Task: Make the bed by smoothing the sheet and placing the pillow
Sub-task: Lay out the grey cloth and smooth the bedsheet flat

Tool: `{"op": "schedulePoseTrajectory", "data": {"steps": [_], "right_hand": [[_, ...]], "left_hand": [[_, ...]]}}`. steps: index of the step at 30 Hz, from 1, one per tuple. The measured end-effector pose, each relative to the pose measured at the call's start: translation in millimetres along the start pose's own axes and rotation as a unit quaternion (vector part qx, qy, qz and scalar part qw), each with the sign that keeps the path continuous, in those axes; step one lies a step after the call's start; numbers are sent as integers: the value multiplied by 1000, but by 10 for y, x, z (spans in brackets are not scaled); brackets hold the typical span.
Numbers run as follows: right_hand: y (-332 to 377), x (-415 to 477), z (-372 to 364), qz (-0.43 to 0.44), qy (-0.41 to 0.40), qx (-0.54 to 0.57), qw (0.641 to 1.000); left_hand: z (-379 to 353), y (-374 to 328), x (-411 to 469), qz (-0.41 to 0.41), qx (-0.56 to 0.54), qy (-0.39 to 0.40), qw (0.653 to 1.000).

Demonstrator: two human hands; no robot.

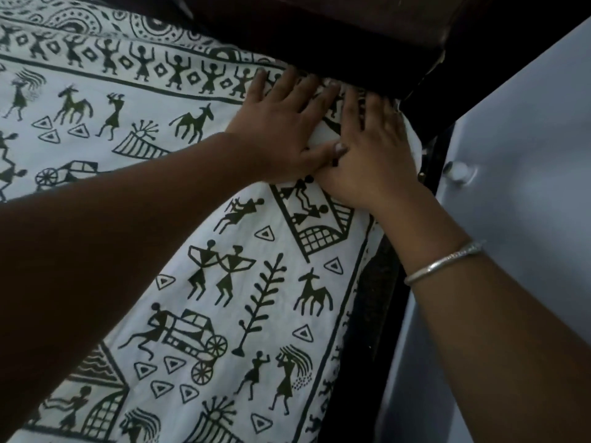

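Note:
A white sheet [262, 251] printed with black folk figures, animals and carts covers the bed. Both hands press flat on its far right corner, beside the dark wooden headboard [351, 36]. My left hand [284, 123] lies palm down with fingers spread toward the headboard. My right hand [374, 148] lies next to it, fingers reaching the sheet's edge, a silver bangle [444, 260] on the wrist. The left thumb touches the right hand. No pillow is in view.
A pale grey cabinet door [527, 187] with a round knob [459, 171] stands close along the bed's right side. A narrow dark gap [383, 282] runs between the bed edge and that door.

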State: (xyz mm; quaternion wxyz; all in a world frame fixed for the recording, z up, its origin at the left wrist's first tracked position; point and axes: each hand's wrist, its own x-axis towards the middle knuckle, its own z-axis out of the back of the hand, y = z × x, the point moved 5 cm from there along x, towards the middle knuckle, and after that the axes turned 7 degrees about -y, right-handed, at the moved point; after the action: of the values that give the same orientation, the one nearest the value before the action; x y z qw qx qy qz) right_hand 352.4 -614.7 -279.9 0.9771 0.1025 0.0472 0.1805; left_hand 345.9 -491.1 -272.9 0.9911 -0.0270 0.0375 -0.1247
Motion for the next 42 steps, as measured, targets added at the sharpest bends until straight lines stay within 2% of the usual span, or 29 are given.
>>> {"op": "schedulePoseTrajectory", "data": {"steps": [5, 10, 15, 18, 21, 23, 25, 27, 29, 33, 37, 38, 40, 42], "right_hand": [[28, 2, 36, -20, -23, 31, 999], [22, -215, 125, 10, -156, 5, 988], [-74, -217, 1, -6, -85, 112, 990], [-64, -209, 9, -24, -85, 142, 986], [29, -185, 125, -50, -82, 71, 993], [134, -178, 234, -47, -84, -2, 995], [348, -209, 295, 1, -91, -42, 995], [562, -227, 206, 57, -61, -25, 996], [621, -194, 75, 73, -14, -2, 997], [377, -53, 36, 5, -8, 5, 1000], [341, -4, 67, -53, 12, -9, 998], [375, 5, 90, -63, 27, -27, 997], [490, 18, 167, -71, 45, -78, 993], [697, 24, 279, -12, -11, -117, 993]], "left_hand": [[40, 28, 94, -12, 24, 27, 999], [180, -99, -42, -63, 55, -61, 995], [39, -218, 89, -36, 36, 29, 998], [66, -185, 216, -26, 58, 56, 996], [216, -235, 168, -59, 64, 56, 995], [370, -228, 26, -84, 60, -13, 995], [467, -99, -144, -50, 66, -62, 995], [350, 139, -273, 36, 62, -7, 997], [154, 284, -305, 67, 42, 72, 994], [85, 315, -78, 56, -17, 55, 997], [171, 294, 55, 44, 6, 76, 996], [242, 304, 26, 35, 4, 58, 998], [400, 367, -106, 5, 20, -32, 999], [449, 506, -282, 12, 57, -109, 992]]}}
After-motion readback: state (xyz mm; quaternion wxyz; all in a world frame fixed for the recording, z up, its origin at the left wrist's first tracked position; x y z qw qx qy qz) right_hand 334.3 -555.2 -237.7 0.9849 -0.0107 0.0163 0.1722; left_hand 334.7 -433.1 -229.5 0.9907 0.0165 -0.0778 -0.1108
